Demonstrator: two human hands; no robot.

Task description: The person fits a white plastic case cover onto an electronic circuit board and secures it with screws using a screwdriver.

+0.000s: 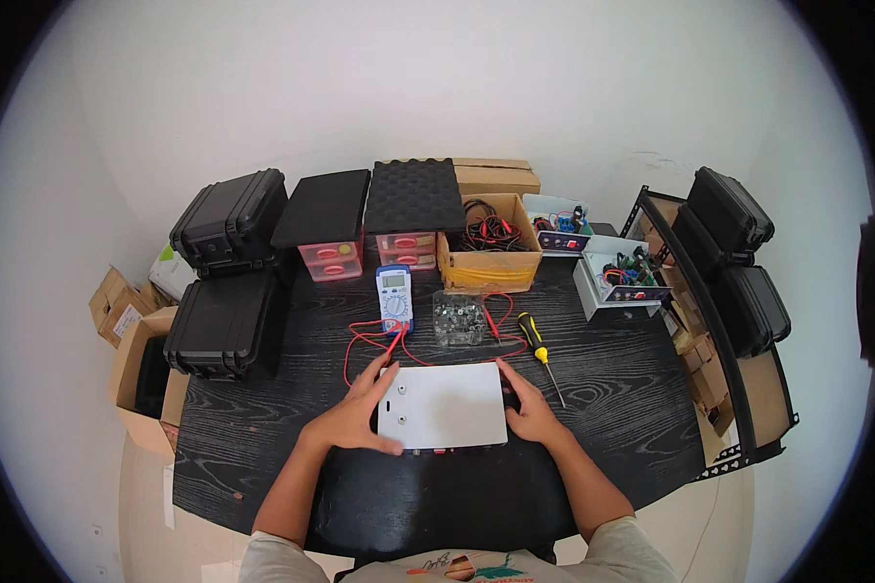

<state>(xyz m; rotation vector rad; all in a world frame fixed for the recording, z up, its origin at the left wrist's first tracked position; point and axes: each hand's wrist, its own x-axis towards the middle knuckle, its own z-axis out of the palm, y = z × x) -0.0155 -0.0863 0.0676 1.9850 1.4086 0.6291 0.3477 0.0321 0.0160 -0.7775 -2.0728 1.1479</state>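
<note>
Your shirt (pixel 476 568) showed at the lower edge. Your left hand (pixel 352 416), fingers spread, and your right hand (pixel 530 413), half open, held the white box (pixel 447 406) between them at the black table (pixel 617 408), near the meter (pixel 395 299).

The case (pixel 447 406) conceals its interior; its front panel (pixel 440 451) shows only as a thin strip, controls indistinct. The tip of 1 red probe (pixel 395 344) is not discernible near the left hand (pixel 358 412). Some fingers of the right hand (pixel 531 412) are hidden. The meter (pixel 395 299) display is too small to read. Parts in the clear tray (pixel 459 320) are too small to identify. Cables (pixel 491 231) overlap; their routing is untraceable. The lower edge crops the shirt (pixel 457 568).
</note>
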